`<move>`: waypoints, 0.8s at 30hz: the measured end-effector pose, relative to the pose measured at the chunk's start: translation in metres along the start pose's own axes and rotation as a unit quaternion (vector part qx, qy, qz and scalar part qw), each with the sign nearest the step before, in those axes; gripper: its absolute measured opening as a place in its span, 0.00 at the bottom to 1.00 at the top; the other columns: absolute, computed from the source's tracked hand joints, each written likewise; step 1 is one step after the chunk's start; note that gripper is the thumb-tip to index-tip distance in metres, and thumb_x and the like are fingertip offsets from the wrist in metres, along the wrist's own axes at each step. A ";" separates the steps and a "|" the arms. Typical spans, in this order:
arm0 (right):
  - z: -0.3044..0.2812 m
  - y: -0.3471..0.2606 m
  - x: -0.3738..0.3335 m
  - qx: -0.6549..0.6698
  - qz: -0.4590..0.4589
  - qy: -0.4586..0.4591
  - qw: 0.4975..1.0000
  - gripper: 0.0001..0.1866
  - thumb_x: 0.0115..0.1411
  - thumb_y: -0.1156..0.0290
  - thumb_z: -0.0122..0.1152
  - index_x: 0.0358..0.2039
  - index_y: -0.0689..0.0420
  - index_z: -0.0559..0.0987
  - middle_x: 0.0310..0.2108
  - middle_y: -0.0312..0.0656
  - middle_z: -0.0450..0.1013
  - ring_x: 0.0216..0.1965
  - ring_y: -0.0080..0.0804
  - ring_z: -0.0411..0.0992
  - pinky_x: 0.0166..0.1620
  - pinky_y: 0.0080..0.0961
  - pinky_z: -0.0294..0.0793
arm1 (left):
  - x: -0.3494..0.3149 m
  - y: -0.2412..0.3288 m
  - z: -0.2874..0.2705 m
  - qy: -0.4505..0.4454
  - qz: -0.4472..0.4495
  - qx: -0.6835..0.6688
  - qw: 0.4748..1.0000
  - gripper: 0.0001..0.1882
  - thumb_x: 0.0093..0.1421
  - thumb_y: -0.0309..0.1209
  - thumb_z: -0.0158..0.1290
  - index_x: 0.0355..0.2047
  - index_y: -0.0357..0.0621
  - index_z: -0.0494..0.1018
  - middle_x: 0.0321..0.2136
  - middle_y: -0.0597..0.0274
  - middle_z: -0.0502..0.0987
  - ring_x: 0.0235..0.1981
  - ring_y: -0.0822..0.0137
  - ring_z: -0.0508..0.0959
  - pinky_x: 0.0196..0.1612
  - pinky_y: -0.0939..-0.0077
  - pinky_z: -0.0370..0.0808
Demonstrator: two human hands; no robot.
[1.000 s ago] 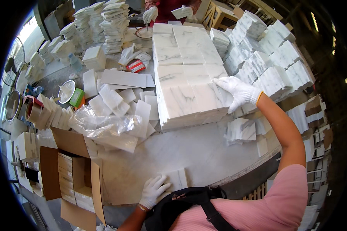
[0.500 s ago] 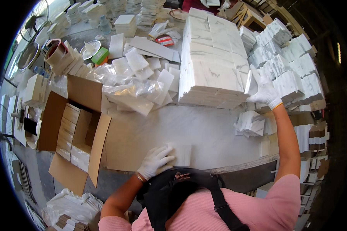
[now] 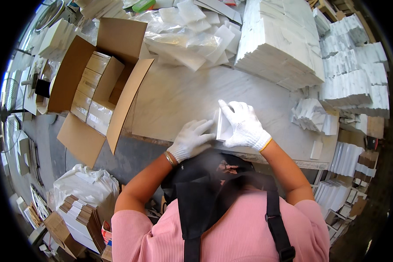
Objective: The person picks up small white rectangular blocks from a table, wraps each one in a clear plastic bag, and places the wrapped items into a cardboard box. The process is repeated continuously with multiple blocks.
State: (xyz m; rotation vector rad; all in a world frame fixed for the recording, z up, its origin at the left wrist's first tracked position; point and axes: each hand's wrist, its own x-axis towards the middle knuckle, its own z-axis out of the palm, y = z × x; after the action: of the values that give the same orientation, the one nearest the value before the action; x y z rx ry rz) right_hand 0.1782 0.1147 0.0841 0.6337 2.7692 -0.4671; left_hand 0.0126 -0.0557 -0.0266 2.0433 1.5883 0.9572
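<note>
White marble tiles (image 3: 223, 125), apparently two close together, stand tilted on the near part of the worktable, in front of my body. My right hand (image 3: 247, 127), in a white knit glove, grips them from the right, thumb and fingers around their edges. To the left, my left hand (image 3: 191, 139), gloved alike and slightly blurred, has its fingers stretched toward the tiles. Its fingertips reach the tiles' left side; whether they touch cannot be made out. Part of the tiles' faces is hidden behind the right hand.
An open cardboard box (image 3: 131, 94) with wrapped packs inside stands at left. Beyond the marble tabletop (image 3: 179, 96) lie plastic-covered tiles (image 3: 183, 37). A large tile stack (image 3: 279, 48) rises at back right, beside more stacks (image 3: 347, 65). A small tile pile (image 3: 309, 114) sits right.
My right hand has come from the large stack to the near table with a tile. My left hand has lifted off the tile it lay on. The view has shifted downward.
</note>
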 end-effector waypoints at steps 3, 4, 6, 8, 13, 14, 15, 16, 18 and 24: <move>0.030 -0.011 0.012 -0.037 0.034 -0.037 0.998 0.62 0.35 0.51 0.74 0.71 0.59 0.60 0.54 0.52 0.67 0.57 0.52 0.65 0.60 0.44 0.65 | -0.010 0.007 -0.004 0.012 -0.004 -0.003 1.000 0.21 0.49 0.34 0.68 0.45 0.52 0.80 0.58 0.53 0.74 0.57 0.46 0.75 0.61 0.50 0.69; 0.037 -0.014 0.013 -0.047 0.040 -0.035 0.998 0.61 0.36 0.51 0.73 0.71 0.59 0.61 0.53 0.51 0.67 0.57 0.51 0.65 0.60 0.44 0.65 | -0.014 0.009 -0.004 0.021 -0.004 -0.005 1.000 0.20 0.49 0.33 0.68 0.44 0.51 0.80 0.57 0.54 0.75 0.56 0.46 0.75 0.61 0.50 0.70; 0.040 -0.019 0.013 -0.059 0.045 -0.029 0.997 0.59 0.38 0.52 0.71 0.71 0.59 0.61 0.52 0.51 0.67 0.56 0.50 0.65 0.59 0.43 0.65 | -0.023 0.004 0.001 0.030 0.002 -0.017 0.999 0.18 0.49 0.32 0.68 0.41 0.49 0.80 0.55 0.54 0.76 0.55 0.48 0.76 0.59 0.52 0.71; 0.040 -0.022 0.012 -0.058 0.049 -0.023 0.997 0.57 0.39 0.52 0.70 0.70 0.59 0.62 0.51 0.50 0.67 0.56 0.50 0.65 0.58 0.43 0.65 | -0.027 0.004 0.002 0.012 -0.014 -0.039 0.999 0.16 0.49 0.32 0.68 0.39 0.47 0.80 0.54 0.55 0.77 0.54 0.49 0.77 0.58 0.54 0.72; 0.051 -0.022 0.008 -0.076 0.046 0.012 0.996 0.58 0.39 0.52 0.71 0.71 0.58 0.61 0.54 0.51 0.66 0.58 0.49 0.65 0.60 0.43 0.63 | -0.026 0.007 0.004 0.080 -0.088 -0.149 0.982 0.15 0.54 0.34 0.67 0.40 0.44 0.80 0.51 0.51 0.79 0.53 0.51 0.78 0.56 0.59 0.74; 0.053 -0.022 0.007 -0.073 0.049 0.012 0.996 0.58 0.39 0.50 0.71 0.71 0.58 0.61 0.57 0.53 0.66 0.61 0.50 0.63 0.62 0.44 0.62 | -0.022 0.010 0.001 0.086 -0.119 -0.166 0.975 0.16 0.57 0.35 0.66 0.44 0.43 0.79 0.52 0.50 0.78 0.54 0.51 0.78 0.58 0.60 0.74; 0.057 -0.020 0.004 -0.078 0.035 0.038 0.996 0.59 0.39 0.49 0.72 0.72 0.58 0.60 0.60 0.54 0.64 0.63 0.52 0.61 0.64 0.45 0.60 | -0.018 0.013 -0.002 0.091 -0.150 -0.182 0.968 0.18 0.59 0.36 0.65 0.48 0.42 0.79 0.53 0.49 0.78 0.55 0.51 0.77 0.59 0.60 0.73; 0.061 -0.018 -0.002 -0.084 0.022 0.063 0.994 0.61 0.40 0.47 0.73 0.72 0.58 0.59 0.63 0.55 0.62 0.66 0.53 0.59 0.66 0.46 0.59 | -0.013 0.017 -0.006 0.094 -0.181 -0.198 0.959 0.21 0.61 0.37 0.63 0.51 0.41 0.78 0.54 0.48 0.78 0.56 0.51 0.77 0.60 0.61 0.73; 0.059 -0.013 -0.013 -0.052 0.031 0.094 0.994 0.64 0.40 0.45 0.75 0.74 0.58 0.56 0.68 0.59 0.58 0.70 0.56 0.55 0.70 0.47 0.55 | -0.005 0.025 -0.010 0.080 -0.261 -0.238 0.932 0.26 0.64 0.39 0.60 0.58 0.39 0.73 0.57 0.47 0.76 0.59 0.53 0.76 0.62 0.63 0.71; 0.065 0.012 -0.058 0.526 0.252 0.161 0.796 0.63 0.55 0.53 0.75 0.77 0.62 0.42 0.77 0.61 0.40 0.78 0.51 0.40 0.76 0.39 0.43 | 0.013 0.027 0.000 0.063 -0.352 -0.435 0.826 0.41 0.69 0.46 0.55 0.73 0.36 0.54 0.70 0.48 0.63 0.70 0.60 0.64 0.69 0.69 0.62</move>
State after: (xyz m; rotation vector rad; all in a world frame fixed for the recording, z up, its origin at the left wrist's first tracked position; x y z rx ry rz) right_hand 0.2458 0.0797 0.0401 1.7366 2.1892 -1.9172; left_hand 0.0329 -0.0509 -0.0048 0.7023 1.3838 1.1940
